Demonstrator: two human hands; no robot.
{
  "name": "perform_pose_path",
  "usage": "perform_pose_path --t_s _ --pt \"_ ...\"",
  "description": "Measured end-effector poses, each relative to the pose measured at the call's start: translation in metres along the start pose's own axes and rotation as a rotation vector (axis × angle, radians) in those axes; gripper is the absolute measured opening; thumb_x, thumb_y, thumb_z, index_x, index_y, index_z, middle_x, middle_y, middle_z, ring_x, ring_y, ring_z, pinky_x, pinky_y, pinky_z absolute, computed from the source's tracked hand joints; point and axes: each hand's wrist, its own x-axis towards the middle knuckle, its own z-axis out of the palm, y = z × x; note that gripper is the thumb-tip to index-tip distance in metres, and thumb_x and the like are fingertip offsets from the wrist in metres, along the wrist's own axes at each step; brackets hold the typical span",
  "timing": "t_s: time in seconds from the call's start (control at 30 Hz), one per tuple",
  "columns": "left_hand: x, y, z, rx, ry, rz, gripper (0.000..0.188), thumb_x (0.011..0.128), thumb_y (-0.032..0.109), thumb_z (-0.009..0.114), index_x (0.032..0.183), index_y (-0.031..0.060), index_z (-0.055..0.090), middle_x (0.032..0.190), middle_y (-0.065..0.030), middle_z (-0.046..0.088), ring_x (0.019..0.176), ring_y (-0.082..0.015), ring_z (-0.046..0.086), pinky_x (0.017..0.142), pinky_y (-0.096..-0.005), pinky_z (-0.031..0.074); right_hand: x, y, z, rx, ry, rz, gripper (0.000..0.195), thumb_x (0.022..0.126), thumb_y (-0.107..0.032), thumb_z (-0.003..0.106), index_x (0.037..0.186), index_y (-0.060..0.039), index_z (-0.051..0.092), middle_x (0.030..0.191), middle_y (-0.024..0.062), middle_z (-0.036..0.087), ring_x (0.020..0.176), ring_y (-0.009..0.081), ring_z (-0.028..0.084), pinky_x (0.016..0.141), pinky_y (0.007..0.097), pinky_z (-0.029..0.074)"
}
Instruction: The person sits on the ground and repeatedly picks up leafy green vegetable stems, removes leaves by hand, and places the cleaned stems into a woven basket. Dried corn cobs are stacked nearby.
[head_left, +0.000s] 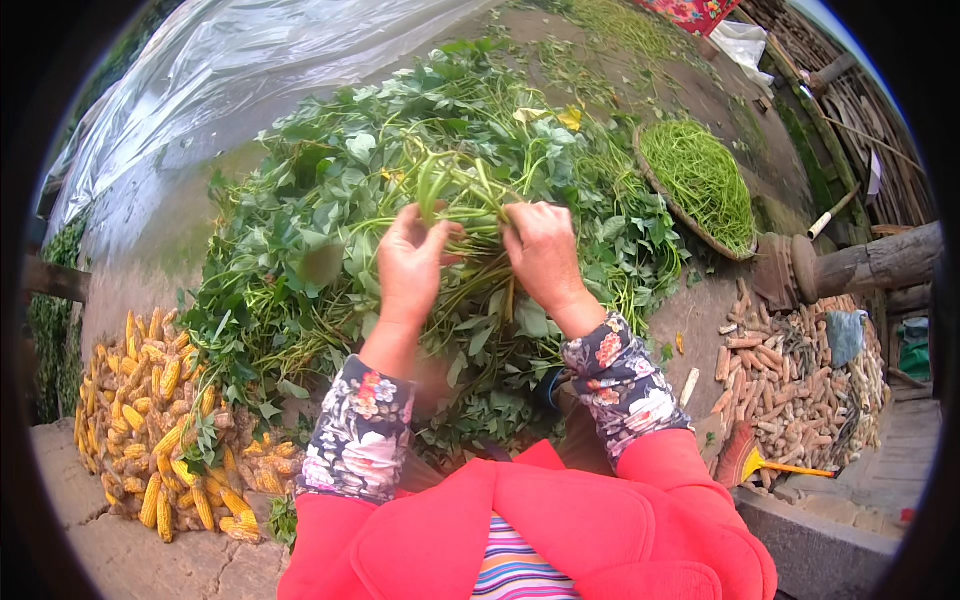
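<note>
A large heap of leafy green vines lies on the ground before me and reaches close to my body. Above its middle, my left hand has thumb and fingers around a loose bunch of long green stems. My right hand, back upward, pinches the same bunch a short way to the right. The bunch's stems arch up and over between the two hands. Part of my left fingertips is hidden behind the stems. Floral cuffs cover both of my forearms below the wrists.
At right stands a shallow round basket full of cut green stems. Yellow corn cobs are piled at left, bare cobs at right beside a broom. A wooden post juts in. Clear plastic sheeting spreads behind.
</note>
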Motion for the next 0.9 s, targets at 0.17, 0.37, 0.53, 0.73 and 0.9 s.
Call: perform_pose_path --t_s 0.17,0.37,0.53,0.73,0.9 --pt "0.009 0.013 -0.028 -0.081 0.005 -0.135 0.028 0.102 0.015 0.063 0.127 0.002 0.062 0.105 -0.0137 0.076 0.09 -0.0213 0.076 0.062 -0.0235 0.058 -0.002 0.02 -0.003 -0.171 0.136 -0.101 0.022 0.088 -0.009 0.069 0.11 -0.0066 0.066 0.099 0.0092 0.07 0.1 0.0276 0.064 0.096 0.0423 0.043" --pt "0.012 0.02 -0.04 -0.332 0.024 -0.23 0.022 0.102 0.014 0.062 0.121 0.0037 0.064 0.11 -0.0157 0.075 0.096 -0.0248 0.075 0.069 -0.026 0.059 0.007 0.027 -0.013 -0.073 0.244 -0.032 0.022 0.087 -0.01 0.071 0.108 -0.0063 0.067 0.108 0.0093 0.069 0.103 0.028 0.064 0.094 0.042 0.043" --pt "0.011 0.005 -0.036 -0.457 0.085 -0.156 0.018 0.105 0.012 0.055 0.12 0.0039 0.059 0.114 -0.0191 0.073 0.096 -0.0268 0.074 0.075 -0.0292 0.062 0.003 0.016 0.006 0.098 0.035 0.274 0.09 0.086 -0.051 0.078 0.151 -0.0019 0.041 0.136 0.0219 0.061 0.125 0.0388 0.059 0.107 0.0472 0.046" --pt "0.007 -0.001 -0.014 -0.598 0.103 -0.138 0.019 0.107 0.016 0.055 0.12 0.0042 0.06 0.111 -0.0141 0.073 0.101 -0.0242 0.071 0.081 -0.0311 0.06 -0.019 0.015 0.052 0.559 -0.205 0.544 0.076 0.084 -0.044 0.077 0.141 0.0004 0.053 0.128 0.0225 0.066 0.117 0.0375 0.065 0.102 0.0435 0.05" --pt "0.008 0.015 -0.032 -0.657 0.073 -0.123 0.019 0.106 0.018 0.057 0.115 0.0028 0.065 0.11 -0.0134 0.073 0.099 -0.0212 0.07 0.08 -0.0299 0.059 -0.007 0.009 0.029 0.365 0.055 0.264 0.052 0.083 -0.018 0.076 0.128 0.0015 0.06 0.11 0.0196 0.06 0.103 0.0396 0.062 0.089 0.0459 0.051"
